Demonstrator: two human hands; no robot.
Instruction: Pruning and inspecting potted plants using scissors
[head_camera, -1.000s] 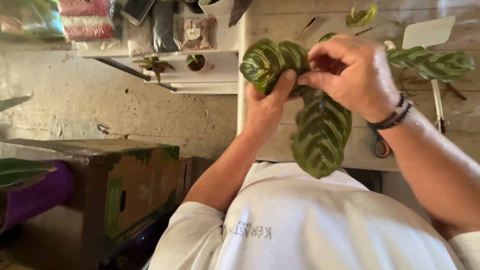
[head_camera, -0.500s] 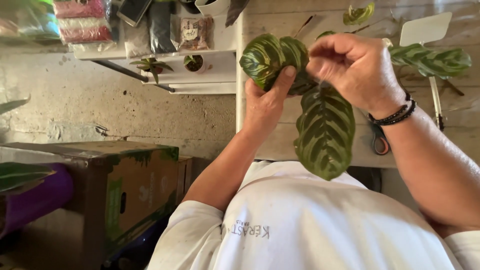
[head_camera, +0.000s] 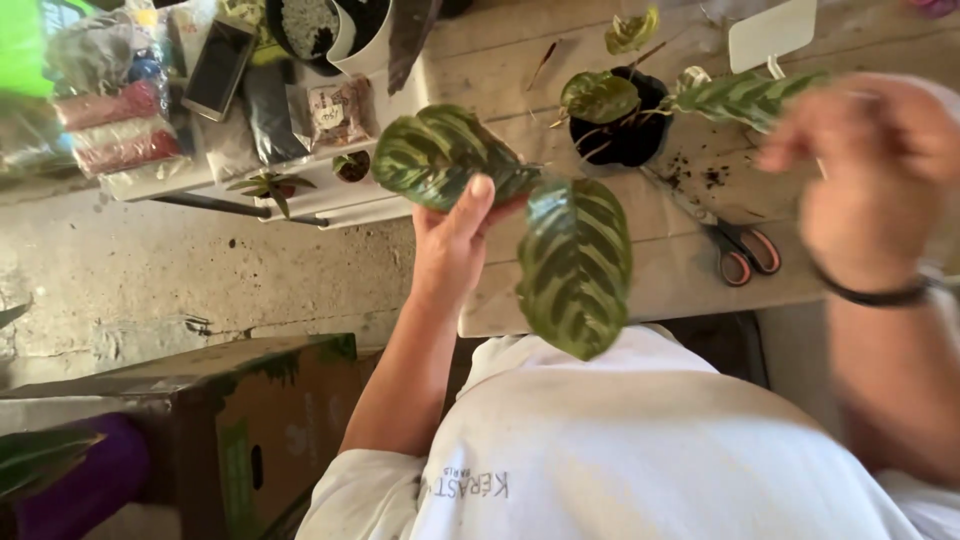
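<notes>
1. A plant cutting (head_camera: 520, 215) with two large striped green leaves is held up in the air, over the near edge of the wooden table (head_camera: 620, 280) and above the person's white shirt (head_camera: 620, 450).
2. One leaf of the cutting spreads to the left, over the pale shelf; the other hangs down and points towards the shirt.
3. The left hand (head_camera: 455, 245) grips the cutting where the two leaves meet, with the thumb pressed on top and the fingers closed behind.
4. The right hand (head_camera: 865, 165) is blurred and well apart from the cutting, raised over the right side of the table. Its fingers look loosely curled and it holds nothing that can be seen, though the blur leaves that uncertain. A dark band sits on its wrist.
5. On the table beyond the cutting stands a small black pot (head_camera: 625, 135) with a few leaves of the same striped kind, and dark soil crumbs lie beside it.
6. Scissors (head_camera: 735, 245) with orange handles lie on the table between the pot and the right hand.
7. A white plant label (head_camera: 772, 35) sits near the far edge of the table.
8. To the left, a pale shelf (head_camera: 300, 190) carries a phone (head_camera: 220, 55), small bags and two tiny potted plants.
9. A cardboard box (head_camera: 250, 410) stands on the floor at the lower left.
</notes>
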